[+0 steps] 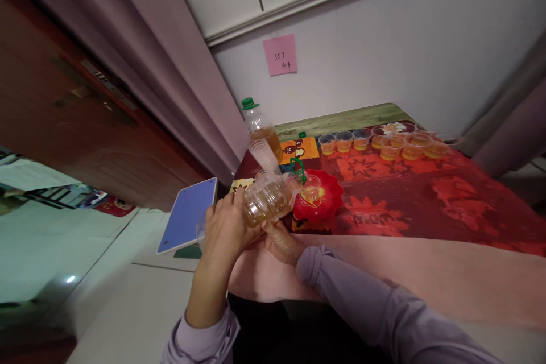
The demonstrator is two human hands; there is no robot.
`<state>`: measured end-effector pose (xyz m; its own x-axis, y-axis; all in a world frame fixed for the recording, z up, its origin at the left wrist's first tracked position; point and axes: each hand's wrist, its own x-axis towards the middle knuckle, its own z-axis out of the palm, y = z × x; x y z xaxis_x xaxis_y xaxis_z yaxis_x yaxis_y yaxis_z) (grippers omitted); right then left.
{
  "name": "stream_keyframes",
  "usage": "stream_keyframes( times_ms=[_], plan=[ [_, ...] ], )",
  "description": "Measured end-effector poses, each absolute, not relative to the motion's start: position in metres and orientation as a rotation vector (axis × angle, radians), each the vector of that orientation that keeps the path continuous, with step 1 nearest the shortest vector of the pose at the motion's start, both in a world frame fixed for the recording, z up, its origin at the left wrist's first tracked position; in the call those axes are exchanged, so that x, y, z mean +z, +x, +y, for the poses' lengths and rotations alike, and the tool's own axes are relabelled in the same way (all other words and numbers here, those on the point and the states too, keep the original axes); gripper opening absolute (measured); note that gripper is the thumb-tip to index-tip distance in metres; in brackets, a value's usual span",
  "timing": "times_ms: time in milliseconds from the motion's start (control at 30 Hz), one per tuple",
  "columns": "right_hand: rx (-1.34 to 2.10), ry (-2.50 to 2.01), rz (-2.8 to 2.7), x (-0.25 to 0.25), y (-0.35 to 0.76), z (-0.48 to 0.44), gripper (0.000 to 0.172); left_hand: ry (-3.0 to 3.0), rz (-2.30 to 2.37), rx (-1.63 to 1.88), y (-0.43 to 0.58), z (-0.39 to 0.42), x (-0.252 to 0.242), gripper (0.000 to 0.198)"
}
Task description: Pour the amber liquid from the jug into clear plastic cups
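Observation:
A clear plastic bottle with amber liquid lies tilted on its side, its mouth toward a small clear cup standing on a red scalloped plate. My left hand is wrapped round the bottle's base end from above. My right hand supports the bottle from underneath, fingers curled against it. A green cap ring hangs at the bottle's neck.
A second bottle with a green cap and a stack of clear cups stand behind. A row of several small cups holding amber liquid lines the table's far edge on a red patterned cloth. A blue board leans at left.

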<state>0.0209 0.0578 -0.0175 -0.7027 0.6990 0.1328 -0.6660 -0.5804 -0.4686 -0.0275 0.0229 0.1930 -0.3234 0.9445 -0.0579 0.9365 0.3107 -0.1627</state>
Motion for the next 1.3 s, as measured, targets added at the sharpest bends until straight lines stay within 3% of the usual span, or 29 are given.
stream_keyframes(
  times_ms=[300, 1300],
  plan=[
    [2.242, -0.087, -0.659, -0.0181, 0.0200, 0.0576, 0.069, -1.790, -2.498, 0.253, -0.0299, 0.0243, 0.1914, 0.089],
    [2.262, -0.080, -0.633, -0.0179, 0.0199, 0.0583, 0.073, -1.822, -2.443, 0.211, -0.0318, 0.0236, 0.1893, 0.085]
  ],
)
